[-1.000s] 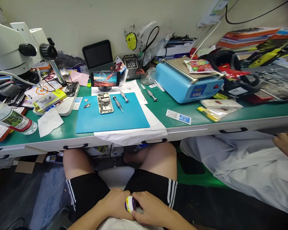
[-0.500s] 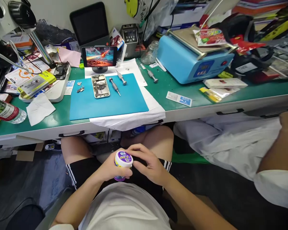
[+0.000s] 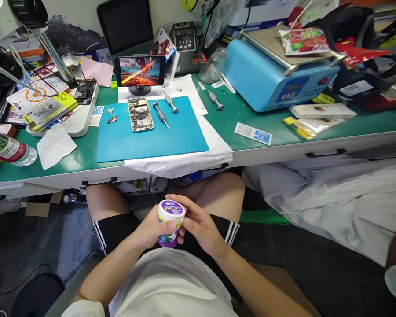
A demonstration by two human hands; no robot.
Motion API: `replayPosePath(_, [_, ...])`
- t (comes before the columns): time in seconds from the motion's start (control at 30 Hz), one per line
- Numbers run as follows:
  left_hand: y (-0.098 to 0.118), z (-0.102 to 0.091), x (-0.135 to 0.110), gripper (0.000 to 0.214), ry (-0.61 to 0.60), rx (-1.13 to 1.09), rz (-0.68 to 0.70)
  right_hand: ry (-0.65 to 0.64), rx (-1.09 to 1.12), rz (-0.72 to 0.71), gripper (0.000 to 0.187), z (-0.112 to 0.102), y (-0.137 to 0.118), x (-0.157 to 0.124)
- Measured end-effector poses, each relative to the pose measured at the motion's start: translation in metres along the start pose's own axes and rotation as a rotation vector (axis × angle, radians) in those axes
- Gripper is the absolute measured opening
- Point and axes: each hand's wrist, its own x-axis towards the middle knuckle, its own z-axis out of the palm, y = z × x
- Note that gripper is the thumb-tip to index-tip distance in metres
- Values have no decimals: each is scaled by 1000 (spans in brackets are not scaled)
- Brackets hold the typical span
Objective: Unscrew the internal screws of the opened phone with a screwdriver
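Note:
Above my lap, my left hand (image 3: pixel 153 229) is wrapped round a small plastic jar (image 3: pixel 171 215) with a white rim, a purple printed lid and a purple lower part. The jar stands nearly upright, its lid facing up. My right hand (image 3: pixel 199 224) closes on the jar's other side, its thumb near the rim and its fingers behind the lid; some fingertips are hidden. On the bench ahead, an opened phone (image 3: pixel 140 114) lies on a blue mat (image 3: pixel 152 143). Beside it are a dark-handled screwdriver (image 3: pixel 160 115) and a silver one (image 3: pixel 170 103).
A phone playing a picture (image 3: pixel 140 71) stands behind the mat. To the right sit a blue machine (image 3: pixel 260 79) and a glass jar (image 3: pixel 214 66). A water bottle (image 3: pixel 9 147) lies at left. Another person's grey-clad leg (image 3: pixel 333 193) is at my right.
My right hand has moved in from beside the lid and now grips the jar along with my left. The view has shifted slightly; the other person's arm has drawn back to the right.

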Motion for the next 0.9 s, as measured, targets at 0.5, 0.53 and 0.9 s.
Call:
replayPosePath(0.5, [-38,-5,-17,67,274,109,4,-55,-961,-246,55,-8,26,-19])
replayPosePath(0.53, [-45,-6,-21,64,294,119,1,-78,-985,-223,58,-7,35,-23])
replayPosePath(0.9, [-113,-5,-70,79,430,86,-40,-217,-959,-198,72,-3,110,-63])
